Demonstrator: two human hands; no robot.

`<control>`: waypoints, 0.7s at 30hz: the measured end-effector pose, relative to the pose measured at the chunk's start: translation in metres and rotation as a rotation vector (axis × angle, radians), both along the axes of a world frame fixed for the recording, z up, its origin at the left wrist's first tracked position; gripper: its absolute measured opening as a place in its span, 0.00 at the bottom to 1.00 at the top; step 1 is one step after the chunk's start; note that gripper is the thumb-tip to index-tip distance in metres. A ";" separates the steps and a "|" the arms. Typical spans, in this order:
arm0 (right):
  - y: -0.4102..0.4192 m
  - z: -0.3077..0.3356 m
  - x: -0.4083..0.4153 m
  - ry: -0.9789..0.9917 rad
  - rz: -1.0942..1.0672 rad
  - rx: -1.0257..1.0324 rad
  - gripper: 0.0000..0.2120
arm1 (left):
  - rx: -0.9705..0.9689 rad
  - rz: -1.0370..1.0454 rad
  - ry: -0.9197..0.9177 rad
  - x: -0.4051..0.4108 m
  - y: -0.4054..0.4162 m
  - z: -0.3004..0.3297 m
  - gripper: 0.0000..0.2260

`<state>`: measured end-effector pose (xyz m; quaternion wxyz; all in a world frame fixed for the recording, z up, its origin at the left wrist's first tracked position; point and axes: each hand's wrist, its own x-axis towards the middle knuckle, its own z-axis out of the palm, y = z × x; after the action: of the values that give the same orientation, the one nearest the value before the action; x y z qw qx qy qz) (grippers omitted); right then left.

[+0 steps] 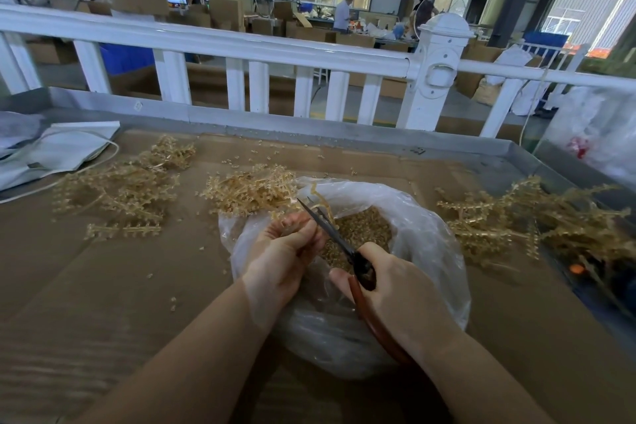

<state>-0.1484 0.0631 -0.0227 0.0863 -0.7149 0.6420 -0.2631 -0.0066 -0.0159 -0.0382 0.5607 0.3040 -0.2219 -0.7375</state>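
My left hand [282, 251] pinches a thin amber plastic sprue strip [321, 203] over an open clear plastic bag [430, 227]. My right hand [395, 289] grips red-handled scissors [330, 231], whose dark blades point up-left and lie against the strip beside my left fingers. Inside the bag lies a heap of small amber plastic pieces [364, 231]. Both hands hover above the bag's mouth. The scissors' lower handle is partly hidden under my right wrist.
Piles of amber sprue branches lie on the cardboard-covered table [103, 286]: a left pile [120, 189], a middle pile [247, 189] and a right pile [537, 220]. White bags [51, 148] sit far left. A white railing [241, 45] stands behind the table; people work beyond it.
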 end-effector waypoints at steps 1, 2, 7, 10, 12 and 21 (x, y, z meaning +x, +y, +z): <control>0.000 -0.001 0.000 0.013 -0.002 -0.001 0.16 | 0.000 0.005 -0.002 0.000 0.000 0.000 0.08; 0.000 -0.002 0.000 0.033 -0.006 -0.007 0.16 | 0.001 0.009 -0.004 0.000 0.001 0.000 0.08; -0.002 -0.007 0.000 0.083 -0.022 -0.039 0.17 | -0.003 -0.003 -0.019 0.001 0.002 0.000 0.08; -0.002 -0.009 0.001 0.070 -0.009 -0.055 0.15 | -0.019 -0.017 -0.025 0.002 0.002 -0.001 0.08; -0.002 -0.009 0.001 0.065 -0.002 -0.062 0.14 | -0.038 -0.029 -0.029 0.002 0.002 -0.002 0.07; -0.003 -0.013 0.001 0.106 -0.008 -0.081 0.19 | -0.015 -0.009 -0.024 0.003 0.002 0.000 0.04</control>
<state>-0.1478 0.0601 -0.0360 0.0223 -0.7282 0.6374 -0.2508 -0.0036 -0.0140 -0.0385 0.5571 0.3076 -0.2352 -0.7346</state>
